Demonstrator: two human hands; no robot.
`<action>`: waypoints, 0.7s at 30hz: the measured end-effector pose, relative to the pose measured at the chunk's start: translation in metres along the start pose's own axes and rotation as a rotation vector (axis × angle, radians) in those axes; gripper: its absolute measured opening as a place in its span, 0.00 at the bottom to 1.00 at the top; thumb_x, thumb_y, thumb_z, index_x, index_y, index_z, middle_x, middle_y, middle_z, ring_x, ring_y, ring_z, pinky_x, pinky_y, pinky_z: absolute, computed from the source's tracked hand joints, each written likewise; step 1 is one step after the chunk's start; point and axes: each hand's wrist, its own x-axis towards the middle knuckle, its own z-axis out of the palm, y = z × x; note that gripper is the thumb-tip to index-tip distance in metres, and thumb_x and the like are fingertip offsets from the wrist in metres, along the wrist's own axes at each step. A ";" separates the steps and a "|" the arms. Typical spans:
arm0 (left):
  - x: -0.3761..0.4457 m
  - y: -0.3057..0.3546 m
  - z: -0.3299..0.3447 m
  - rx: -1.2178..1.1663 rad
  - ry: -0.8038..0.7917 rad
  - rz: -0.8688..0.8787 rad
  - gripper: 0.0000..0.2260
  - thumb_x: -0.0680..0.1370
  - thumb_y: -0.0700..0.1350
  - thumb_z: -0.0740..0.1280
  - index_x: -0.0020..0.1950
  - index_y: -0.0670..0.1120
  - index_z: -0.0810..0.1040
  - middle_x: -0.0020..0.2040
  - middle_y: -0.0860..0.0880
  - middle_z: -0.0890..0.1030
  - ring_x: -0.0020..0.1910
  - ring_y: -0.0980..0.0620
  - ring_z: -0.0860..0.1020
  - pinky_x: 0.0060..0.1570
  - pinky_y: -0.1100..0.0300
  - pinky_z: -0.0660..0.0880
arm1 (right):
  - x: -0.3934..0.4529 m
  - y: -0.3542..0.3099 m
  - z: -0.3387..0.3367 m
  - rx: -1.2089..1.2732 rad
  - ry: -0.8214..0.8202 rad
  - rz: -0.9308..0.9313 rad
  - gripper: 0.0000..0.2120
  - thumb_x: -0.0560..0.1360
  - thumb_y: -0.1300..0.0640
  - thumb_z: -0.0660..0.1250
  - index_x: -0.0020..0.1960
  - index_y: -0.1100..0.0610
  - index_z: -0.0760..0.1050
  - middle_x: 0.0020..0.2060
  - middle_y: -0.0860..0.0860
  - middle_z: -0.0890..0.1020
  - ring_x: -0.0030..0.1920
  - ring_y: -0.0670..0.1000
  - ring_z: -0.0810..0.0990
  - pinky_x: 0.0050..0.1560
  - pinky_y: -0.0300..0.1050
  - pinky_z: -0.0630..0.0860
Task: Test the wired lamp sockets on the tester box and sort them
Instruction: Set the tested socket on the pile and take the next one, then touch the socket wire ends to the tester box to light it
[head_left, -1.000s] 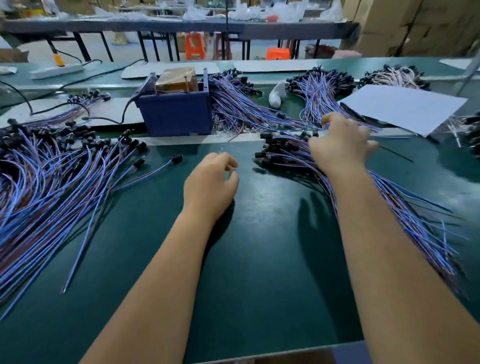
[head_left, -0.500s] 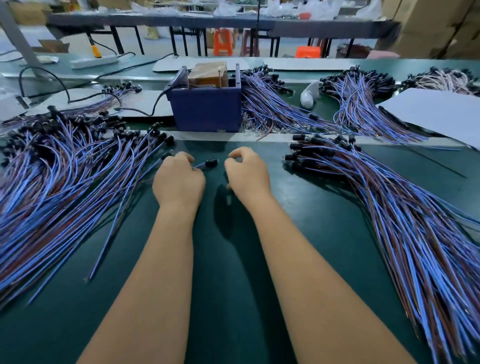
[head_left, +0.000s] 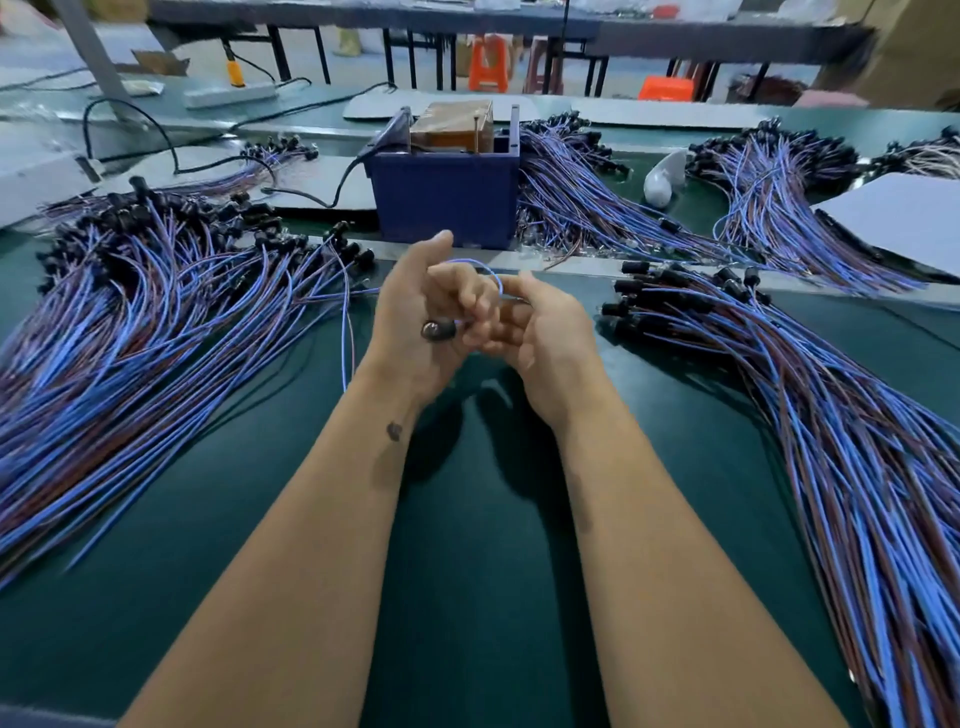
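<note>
My left hand (head_left: 415, 306) is raised above the green table (head_left: 467, 519), palm turned up, its fingers curled round one black lamp socket (head_left: 437, 330) with blue and brown wires. My right hand (head_left: 540, 332) meets it from the right and pinches the wire loop (head_left: 493, 280) that arcs over the fingers. The wires' tails hang down on the left of my left wrist. The blue tester box (head_left: 447, 200) stands just behind the hands. A big pile of wired sockets (head_left: 156, 312) lies to the left, another pile (head_left: 805, 389) to the right.
More wired socket bundles (head_left: 587, 192) lie behind and to the right of the box. A white bulb (head_left: 662, 179) rests beside them. A white sheet (head_left: 904, 218) covers the far right. A black cable (head_left: 156, 140) and a power strip (head_left: 231, 96) sit at the back left.
Both hands have lifted off the table and come together. The socket that lay between them is now held in my left hand, and my right hand has taken its wire.
</note>
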 end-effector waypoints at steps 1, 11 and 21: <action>-0.001 0.001 0.000 0.061 -0.041 -0.054 0.23 0.74 0.54 0.58 0.21 0.45 0.71 0.25 0.47 0.71 0.23 0.50 0.67 0.27 0.61 0.64 | 0.000 0.000 -0.001 -0.021 -0.010 0.006 0.17 0.83 0.54 0.54 0.54 0.65 0.77 0.33 0.56 0.78 0.29 0.52 0.76 0.35 0.43 0.74; 0.002 -0.002 -0.013 0.450 0.445 -0.170 0.24 0.80 0.46 0.58 0.23 0.46 0.75 0.28 0.47 0.79 0.28 0.50 0.77 0.31 0.62 0.76 | -0.002 -0.003 -0.004 0.032 0.080 -0.119 0.08 0.78 0.66 0.61 0.44 0.58 0.76 0.30 0.51 0.82 0.29 0.47 0.77 0.32 0.37 0.73; -0.012 0.018 -0.047 1.560 0.865 -0.399 0.21 0.78 0.51 0.55 0.63 0.42 0.78 0.73 0.35 0.67 0.77 0.35 0.53 0.73 0.37 0.47 | -0.002 -0.002 -0.006 0.085 0.009 -0.106 0.09 0.80 0.65 0.57 0.45 0.56 0.74 0.38 0.54 0.85 0.35 0.51 0.81 0.37 0.40 0.75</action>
